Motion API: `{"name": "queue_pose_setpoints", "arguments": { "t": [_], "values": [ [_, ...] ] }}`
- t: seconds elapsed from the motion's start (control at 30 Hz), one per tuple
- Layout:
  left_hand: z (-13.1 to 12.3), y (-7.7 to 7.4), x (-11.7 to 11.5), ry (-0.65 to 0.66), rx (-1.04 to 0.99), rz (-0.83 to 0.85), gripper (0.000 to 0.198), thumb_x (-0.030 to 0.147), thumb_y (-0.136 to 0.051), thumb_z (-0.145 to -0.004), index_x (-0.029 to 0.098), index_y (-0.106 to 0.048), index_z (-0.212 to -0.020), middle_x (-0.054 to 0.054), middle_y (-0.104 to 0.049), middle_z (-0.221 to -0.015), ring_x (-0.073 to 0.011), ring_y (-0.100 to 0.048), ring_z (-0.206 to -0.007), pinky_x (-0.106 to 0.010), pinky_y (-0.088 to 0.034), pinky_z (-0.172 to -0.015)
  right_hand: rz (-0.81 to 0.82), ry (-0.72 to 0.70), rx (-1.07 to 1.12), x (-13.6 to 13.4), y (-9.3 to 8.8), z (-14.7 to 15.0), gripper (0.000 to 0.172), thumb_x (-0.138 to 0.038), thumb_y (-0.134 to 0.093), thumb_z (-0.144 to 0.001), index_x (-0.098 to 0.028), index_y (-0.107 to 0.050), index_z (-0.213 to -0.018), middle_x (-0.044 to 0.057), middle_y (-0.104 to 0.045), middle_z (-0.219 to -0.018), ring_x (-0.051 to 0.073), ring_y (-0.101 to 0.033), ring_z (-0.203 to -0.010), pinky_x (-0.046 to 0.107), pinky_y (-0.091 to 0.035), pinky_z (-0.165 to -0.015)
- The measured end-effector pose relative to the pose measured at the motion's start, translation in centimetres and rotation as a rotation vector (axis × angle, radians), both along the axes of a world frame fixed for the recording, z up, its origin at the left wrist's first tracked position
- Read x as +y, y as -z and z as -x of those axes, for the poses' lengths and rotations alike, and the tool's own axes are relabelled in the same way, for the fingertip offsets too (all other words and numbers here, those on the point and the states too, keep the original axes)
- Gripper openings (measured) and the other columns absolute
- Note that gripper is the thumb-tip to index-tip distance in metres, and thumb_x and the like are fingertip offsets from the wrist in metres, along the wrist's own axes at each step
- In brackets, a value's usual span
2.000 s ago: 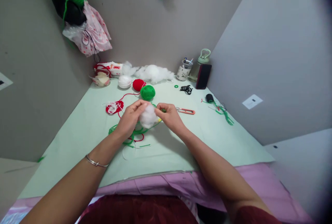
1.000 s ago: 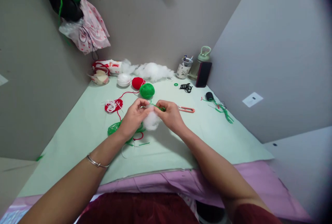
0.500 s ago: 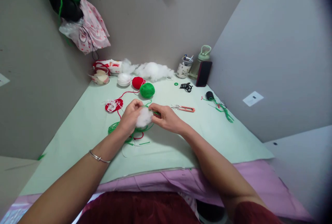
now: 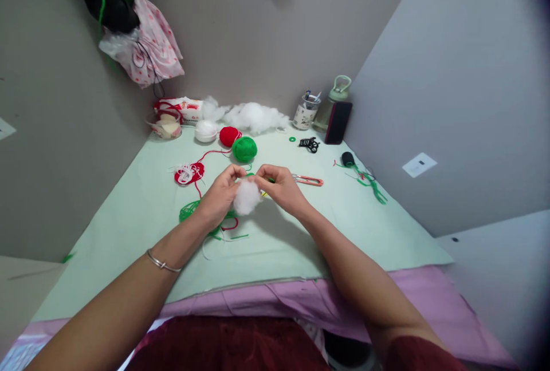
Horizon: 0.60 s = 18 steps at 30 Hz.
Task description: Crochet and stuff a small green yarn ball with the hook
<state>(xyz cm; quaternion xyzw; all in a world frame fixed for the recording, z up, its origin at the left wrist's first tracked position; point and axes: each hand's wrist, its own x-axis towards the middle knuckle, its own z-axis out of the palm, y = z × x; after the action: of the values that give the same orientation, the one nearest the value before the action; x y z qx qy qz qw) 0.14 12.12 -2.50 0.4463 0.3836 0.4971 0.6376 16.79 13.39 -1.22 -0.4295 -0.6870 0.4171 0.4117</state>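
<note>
My left hand and my right hand come close together over the table, fingers pinched. Between them a fluffy white tuft of stuffing hangs below the fingertips, gripped from both sides. Bits of something green show behind the fingers, and a small yellow bit peeks out under the right hand; their form is mostly hidden. Loose green yarn lies partly under my left hand and wrist. Just beyond the right hand are orange-handled thread snips, their tips partly covered.
Behind my hands sit green, red and white yarn balls. More stuffing lies along the wall. A red-and-white yarn piece is at left. A pen cup, bottle, phone and black spool stand right.
Both hands and the stuffing have shifted slightly right. My fingertips have drawn closer together above the tuft, and the right hand now covers the snips' tips.
</note>
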Motion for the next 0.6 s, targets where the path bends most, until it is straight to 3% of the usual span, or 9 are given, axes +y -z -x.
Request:
{"name": "queue_pose_setpoints", "arguments": {
  "t": [0.2, 0.37, 0.5, 0.6],
  "values": [
    [0.2, -0.6, -0.2, 0.035, -0.031, -0.002, 0.037, 0.042, -0.079, -0.076, 0.019, -0.06, -0.098, 0.002, -0.061, -0.087, -0.0097, -0.056, -0.067, -0.019, -0.044, -0.055, -0.034, 0.109, -0.01, 0.5, 0.5, -0.3, 0.024, -0.038, -0.063, -0.08, -0.02, -0.056, -0.067, -0.003, -0.055, -0.063, 0.012, -0.045, -0.061, 0.026, -0.035, -0.059],
    [0.3, -0.3, 0.1, 0.049, -0.002, -0.02, 0.044, 0.037, -0.087, -0.068, 0.018, -0.06, -0.098, 0.002, -0.062, -0.086, -0.0093, -0.055, -0.062, -0.02, -0.044, -0.053, -0.06, 0.15, -0.067, -0.1, 0.3, -0.2, 0.023, -0.035, -0.063, -0.081, -0.02, -0.056, -0.066, -0.004, -0.052, -0.06, 0.012, -0.043, -0.06, 0.026, -0.032, -0.059],
    [0.3, 0.3, 0.5, -0.018, 0.027, -0.04, 0.036, 0.033, -0.084, -0.068, 0.019, -0.057, -0.088, 0.005, -0.057, -0.072, -0.0087, -0.05, -0.055, -0.02, -0.038, -0.049, -0.039, 0.033, -0.068, -0.9, -0.7, -0.1, 0.022, -0.036, -0.056, -0.088, -0.02, -0.058, -0.073, -0.003, -0.054, -0.065, 0.013, -0.045, -0.064, 0.027, -0.034, -0.062],
    [0.2, 0.7, 0.9, -0.101, 0.035, -0.064, 0.031, 0.028, -0.081, -0.068, 0.02, -0.053, -0.08, 0.008, -0.052, -0.067, -0.0071, -0.045, -0.052, -0.019, -0.035, -0.048, 0.019, -0.131, -0.044, -1.3, -1.4, -0.3, 0.01, -0.027, -0.053, -0.084, -0.02, -0.059, -0.082, -0.004, -0.051, -0.07, 0.013, -0.043, -0.066, 0.026, -0.033, -0.062]
  ]
}}
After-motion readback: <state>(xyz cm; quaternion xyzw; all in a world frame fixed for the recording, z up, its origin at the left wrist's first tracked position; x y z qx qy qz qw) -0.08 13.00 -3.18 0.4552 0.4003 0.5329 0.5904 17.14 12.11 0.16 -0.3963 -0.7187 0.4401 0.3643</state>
